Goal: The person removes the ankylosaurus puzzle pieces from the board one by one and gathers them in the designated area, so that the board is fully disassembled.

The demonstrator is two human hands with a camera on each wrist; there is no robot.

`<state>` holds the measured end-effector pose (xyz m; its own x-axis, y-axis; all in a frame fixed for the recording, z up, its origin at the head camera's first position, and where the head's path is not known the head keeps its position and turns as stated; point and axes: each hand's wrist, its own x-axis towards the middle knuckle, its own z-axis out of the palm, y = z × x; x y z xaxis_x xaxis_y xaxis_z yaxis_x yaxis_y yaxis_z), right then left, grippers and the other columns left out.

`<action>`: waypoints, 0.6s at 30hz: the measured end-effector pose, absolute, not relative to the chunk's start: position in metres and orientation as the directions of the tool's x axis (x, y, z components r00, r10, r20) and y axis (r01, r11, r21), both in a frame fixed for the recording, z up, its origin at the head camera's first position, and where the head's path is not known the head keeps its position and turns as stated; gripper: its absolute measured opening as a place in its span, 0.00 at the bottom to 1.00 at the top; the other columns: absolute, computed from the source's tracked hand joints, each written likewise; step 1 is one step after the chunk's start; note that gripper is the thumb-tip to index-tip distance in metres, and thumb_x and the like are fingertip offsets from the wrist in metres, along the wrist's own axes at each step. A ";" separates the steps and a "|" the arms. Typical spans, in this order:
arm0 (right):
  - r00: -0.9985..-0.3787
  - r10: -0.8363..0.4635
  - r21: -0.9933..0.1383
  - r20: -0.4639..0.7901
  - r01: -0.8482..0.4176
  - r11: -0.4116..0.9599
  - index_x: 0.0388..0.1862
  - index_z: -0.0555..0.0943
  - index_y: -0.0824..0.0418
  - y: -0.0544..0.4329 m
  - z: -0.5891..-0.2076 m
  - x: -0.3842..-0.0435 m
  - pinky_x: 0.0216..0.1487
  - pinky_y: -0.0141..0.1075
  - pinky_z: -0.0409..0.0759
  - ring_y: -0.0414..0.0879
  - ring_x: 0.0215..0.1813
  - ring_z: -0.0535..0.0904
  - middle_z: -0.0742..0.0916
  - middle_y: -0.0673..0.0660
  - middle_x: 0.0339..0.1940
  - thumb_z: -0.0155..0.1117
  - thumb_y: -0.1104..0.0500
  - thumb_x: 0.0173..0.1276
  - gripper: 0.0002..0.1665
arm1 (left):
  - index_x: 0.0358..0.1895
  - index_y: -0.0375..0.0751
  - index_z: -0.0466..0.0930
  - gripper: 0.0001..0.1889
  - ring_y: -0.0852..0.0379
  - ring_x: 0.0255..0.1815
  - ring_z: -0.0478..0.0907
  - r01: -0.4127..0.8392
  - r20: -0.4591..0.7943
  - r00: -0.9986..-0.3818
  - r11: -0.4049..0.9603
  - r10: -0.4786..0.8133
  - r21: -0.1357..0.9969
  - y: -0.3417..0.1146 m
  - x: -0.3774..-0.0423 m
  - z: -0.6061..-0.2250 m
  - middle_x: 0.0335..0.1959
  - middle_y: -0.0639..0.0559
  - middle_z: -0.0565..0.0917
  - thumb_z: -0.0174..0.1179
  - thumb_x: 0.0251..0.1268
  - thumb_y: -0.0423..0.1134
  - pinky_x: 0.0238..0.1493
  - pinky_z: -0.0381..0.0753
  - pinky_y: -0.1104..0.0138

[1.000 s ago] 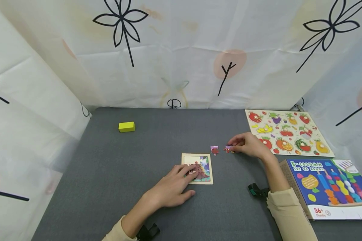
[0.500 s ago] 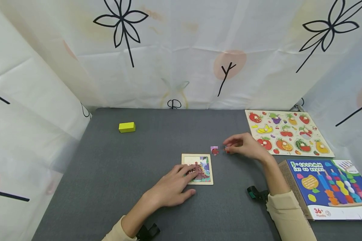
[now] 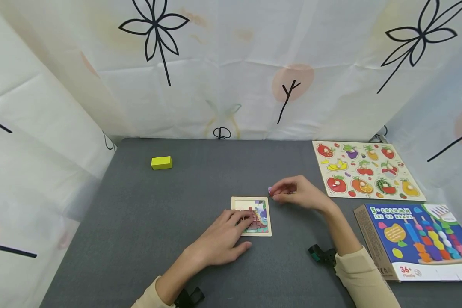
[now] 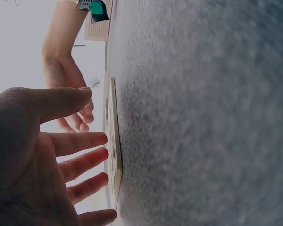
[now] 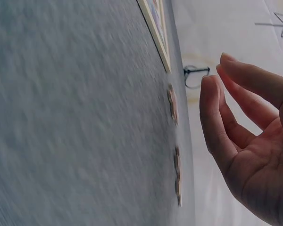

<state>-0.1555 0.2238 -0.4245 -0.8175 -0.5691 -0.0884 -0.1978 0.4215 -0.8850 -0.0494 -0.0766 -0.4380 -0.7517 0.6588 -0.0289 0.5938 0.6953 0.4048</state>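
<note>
A small wooden jigsaw puzzle [image 3: 270, 220] in a pale frame lies mid-table, partly filled with a coloured picture. My left hand [image 3: 221, 241] rests over its left side, fingers spread and covering some of the picture. Just beyond the puzzle's top right corner, my right hand [image 3: 302, 194] hovers with bent fingers beside a purple-edged puzzle piece [image 3: 270, 191]. In the right wrist view, thumb and fingers stand apart with nothing between them. There, one puzzle piece [image 5: 173, 104] and a second puzzle piece [image 5: 178, 176] lie on the table; the head view hides the second under the hand.
A fruit puzzle board [image 3: 354, 173] lies at the back right. In front of it is a blue toy box [image 3: 427, 239]. A yellow block [image 3: 161, 162] stands at the back left. White patterned cloth [image 3: 215, 72] hangs around the table.
My right hand has moved left, from the right-hand loose piece toward the other, and now covers much of both in the head view. The left hand has stayed nearly still.
</note>
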 end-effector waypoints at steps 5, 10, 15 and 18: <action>-0.776 -0.619 -0.890 -0.119 -0.193 0.414 0.56 0.88 0.72 0.210 -0.426 -0.154 0.46 0.34 0.90 0.42 0.41 0.90 0.93 0.68 0.47 0.71 0.66 0.75 0.14 | 0.80 0.42 0.73 0.32 0.48 0.80 0.68 0.621 -0.008 -0.733 0.674 0.680 0.400 -0.074 -0.048 -0.439 0.81 0.49 0.71 0.64 0.80 0.52 0.82 0.70 0.51; -0.740 -0.658 -0.875 -0.142 -0.217 0.433 0.56 0.88 0.71 0.197 -0.428 -0.153 0.44 0.32 0.87 0.40 0.40 0.86 0.93 0.65 0.46 0.71 0.64 0.77 0.14 | 0.83 0.43 0.69 0.34 0.46 0.85 0.64 0.614 -0.046 -0.721 0.669 0.691 0.418 -0.072 -0.048 -0.439 0.85 0.49 0.67 0.63 0.81 0.53 0.85 0.66 0.47; -0.717 -0.683 -0.848 -0.136 -0.273 0.455 0.53 0.89 0.69 0.185 -0.432 -0.154 0.44 0.29 0.84 0.38 0.39 0.84 0.93 0.61 0.43 0.71 0.63 0.76 0.12 | 0.86 0.47 0.65 0.36 0.45 0.89 0.59 0.608 -0.098 -0.710 0.677 0.698 0.414 -0.071 -0.047 -0.440 0.89 0.53 0.63 0.61 0.82 0.54 0.87 0.60 0.41; -0.708 -0.694 -0.825 -0.129 -0.311 0.471 0.51 0.90 0.67 0.180 -0.434 -0.155 0.44 0.28 0.84 0.36 0.39 0.84 0.94 0.59 0.40 0.72 0.63 0.76 0.10 | 0.86 0.49 0.64 0.35 0.46 0.89 0.58 0.609 -0.111 -0.707 0.681 0.699 0.407 -0.070 -0.047 -0.440 0.89 0.54 0.64 0.60 0.82 0.54 0.87 0.60 0.38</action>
